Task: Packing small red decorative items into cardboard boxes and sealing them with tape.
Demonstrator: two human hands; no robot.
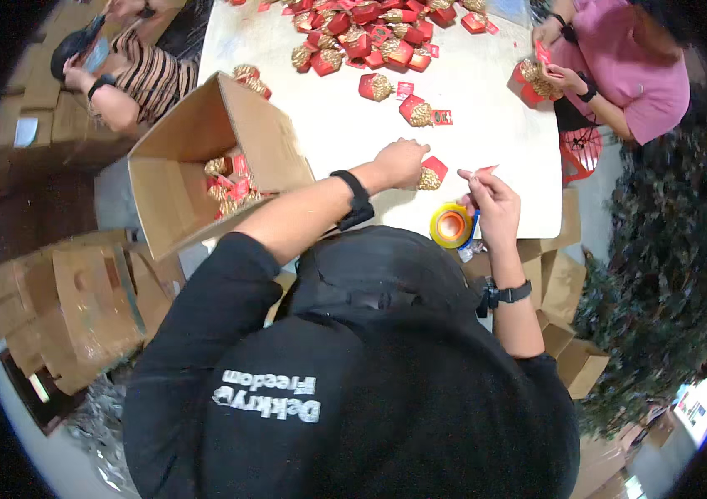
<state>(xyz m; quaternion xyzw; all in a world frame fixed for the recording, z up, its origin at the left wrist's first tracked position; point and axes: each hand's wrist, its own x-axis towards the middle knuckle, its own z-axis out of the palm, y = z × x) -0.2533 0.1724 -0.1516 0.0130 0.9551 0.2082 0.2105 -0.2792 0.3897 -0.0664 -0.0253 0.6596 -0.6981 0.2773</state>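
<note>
A small red ornament with a gold bumpy part (430, 178) lies on the white table in front of me. My left hand (401, 163) is at its left side, fingers curled against its edge and partly hidden. To the right, my right hand (495, 205) is raised over the table edge, pinching a small red tag (486, 170) between thumb and fingertips. Just below the ornament sits a roll of yellow and orange tape (439, 225) with a blue part beside it. Two similar ornaments, one red and gold (416, 111) and another (376, 86), lie farther off with tags attached.
An open cardboard box (172, 179) holding several ornaments stands at my left. A large heap of ornaments (362, 37) covers the table's far side. At the right, a person in pink (648, 75) holds an ornament; another in stripes (150, 71) is at the far left.
</note>
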